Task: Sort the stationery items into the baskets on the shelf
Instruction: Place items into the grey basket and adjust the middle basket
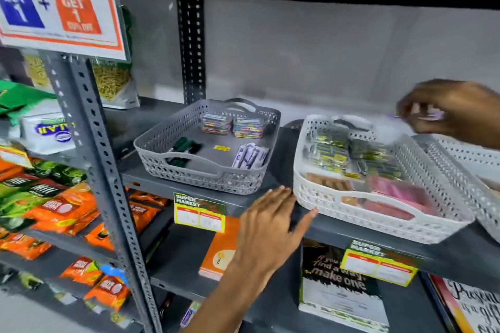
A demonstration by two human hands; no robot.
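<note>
Leftmost, a neighbouring rack holds orange and green snack packets (62,208) on its lower shelves, with a white sale sign (58,0) reading "BUY 1 + GET 1" hanging above them. A grey perforated post (105,170) separates that rack from the dark shelf (243,204) where the sorting is done.

On this shelf sits a grey basket (194,173). Inside it, dark green markers (182,150) lie at the front left, two clear boxes of coloured items (232,124) stand side by side at the back, a small yellow label (221,148) lies on the floor of the basket, and a white and blue pack of pens (250,155) rests at the front right.

Just below the shelf edge a yellow and green price tag (199,212) hangs, and an orange notebook (219,251) lies on the shelf beneath. The left hand (270,227) is spread wide and flat, holding nothing, its fingertips at the shelf edge between the two baskets.

Next comes a white basket (378,213), apart from the grey one. It holds green and yellow packs (349,155) toward the back, brown items at the front left and pink packs (397,192) at the front right. Below it stands a dark book (341,286) with white lettering.

Above the back right corner of the white basket, the right hand (454,113) pinches a small purple and white item (430,115); blur hides what it is. A further pale basket (470,162) overlaps the white one at the far right.
</note>
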